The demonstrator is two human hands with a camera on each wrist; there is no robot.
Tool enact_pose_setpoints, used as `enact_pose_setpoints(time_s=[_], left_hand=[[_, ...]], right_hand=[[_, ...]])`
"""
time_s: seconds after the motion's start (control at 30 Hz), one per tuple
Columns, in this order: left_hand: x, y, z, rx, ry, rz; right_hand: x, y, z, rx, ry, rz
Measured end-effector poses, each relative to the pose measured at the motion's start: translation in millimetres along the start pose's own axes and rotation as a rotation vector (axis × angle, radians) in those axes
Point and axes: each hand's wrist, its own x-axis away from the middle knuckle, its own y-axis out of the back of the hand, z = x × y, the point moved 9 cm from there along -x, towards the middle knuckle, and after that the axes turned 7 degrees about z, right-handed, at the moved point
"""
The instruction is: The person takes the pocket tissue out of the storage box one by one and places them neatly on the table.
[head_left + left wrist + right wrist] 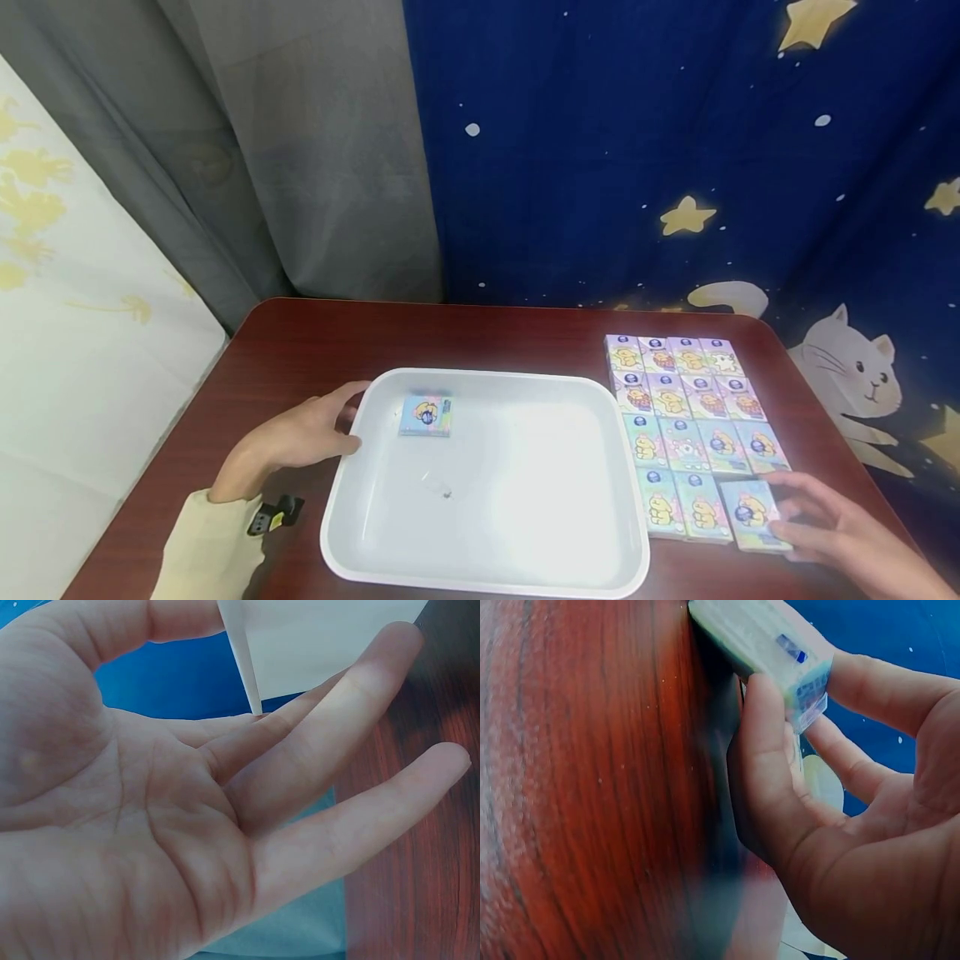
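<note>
With its thumb and fingers, my right hand (832, 529) pinches a small blue picture box (752, 515) at the near right corner of a block of similar boxes. Tilted a little against its row, this box shows a yellow cartoon character; its side edge appears in the right wrist view (769, 645). On the left, my left hand (303, 429) touches the rim of a white tray (480, 587) with thumb and index finger, its fingers mostly straight along the outer wall. Inside the tray, near its far left corner, lies one blue box (425, 415).
Pastel boxes (670, 402) lie in close rows right of the tray, purple ones at the back and blue ones in front. Everything stands on a dark red-brown table (517, 337). Grey and star-patterned blue curtains (555, 167) hang behind it; a white cloth (90, 333) is at left.
</note>
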Motion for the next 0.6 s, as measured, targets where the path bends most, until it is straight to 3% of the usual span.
enact_pose_setpoints(time_s=[0.33,0.6], left_hand=[[-0.3,0.7,0.4,-0.022,-0.002,-0.007],[-1.6,-0.9,0.9,-0.010,-0.007,-0.013]], right_hand=[[1.2,-2.6,9.1,0.169,-0.063,-0.134],[0.4,-1.3,8.3,0.255,-0.094,-0.165]])
